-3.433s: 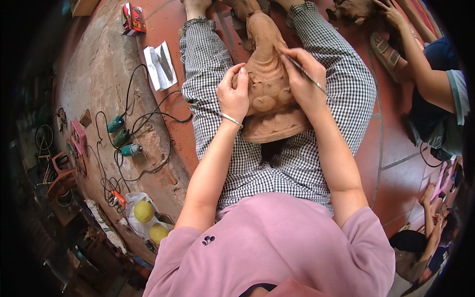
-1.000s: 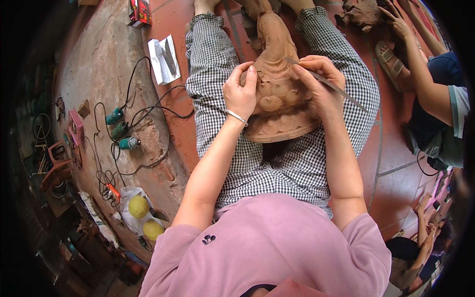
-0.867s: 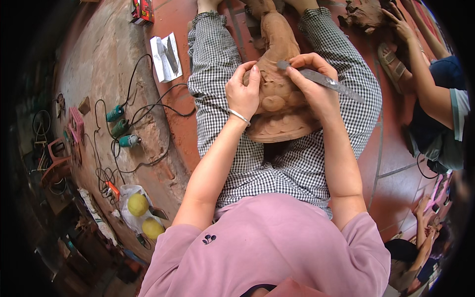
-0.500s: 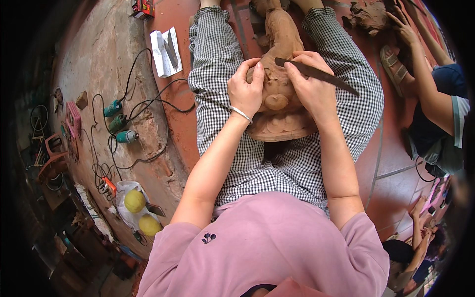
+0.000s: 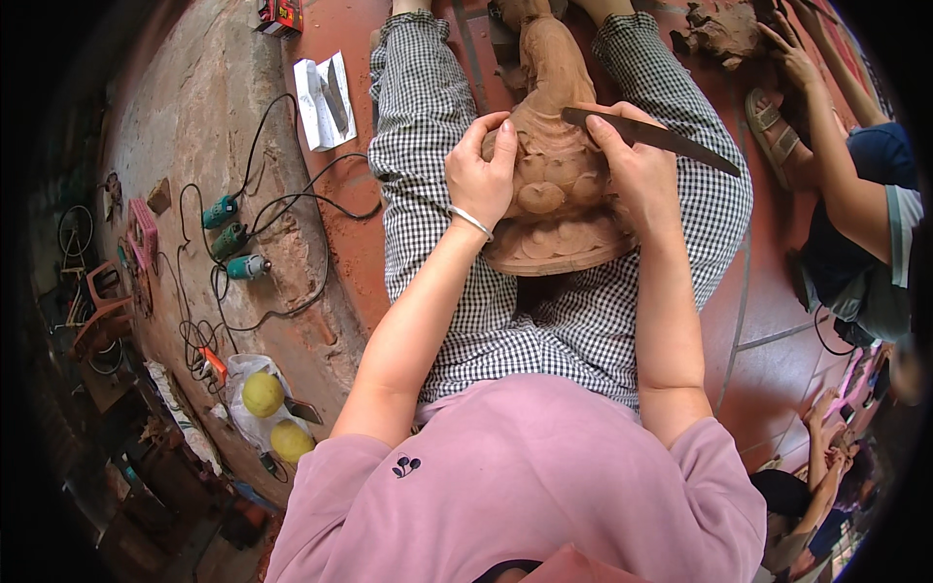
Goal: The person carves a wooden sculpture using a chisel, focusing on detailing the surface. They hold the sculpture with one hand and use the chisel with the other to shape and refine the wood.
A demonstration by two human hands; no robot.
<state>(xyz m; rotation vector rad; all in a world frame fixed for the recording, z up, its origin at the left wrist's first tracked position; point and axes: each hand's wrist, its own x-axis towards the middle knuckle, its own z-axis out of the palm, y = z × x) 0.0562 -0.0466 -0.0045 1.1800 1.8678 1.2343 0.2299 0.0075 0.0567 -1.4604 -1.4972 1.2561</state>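
A carved brown wooden statue (image 5: 559,78) lies between my legs, its round base toward me and its slimmer part stretching away. My left hand (image 5: 481,175), with a silver bangle at the wrist, grips the statue's left side, the thumb lying along the carving. In my right hand (image 5: 641,175) is a dark, flat, tapering file (image 5: 671,144), pinched between thumb and fingers. One end of the file rests at or just over the carved middle; the other sticks out to the right above my checkered trouser leg. Some of my right fingertips are hidden behind the file.
To the left, green power tools (image 5: 233,241) with tangled black cords lie on a worn slab. Past my left leg is a white paper box (image 5: 326,102) with a blade on it. Yellow round things (image 5: 262,394) sit lower left. At right, another person's arm (image 5: 860,204) reaches toward a rough wood piece (image 5: 724,34).
My right hand has shifted right with the file, uncovering more of the statue's carved right side. My left hand has hardly moved.
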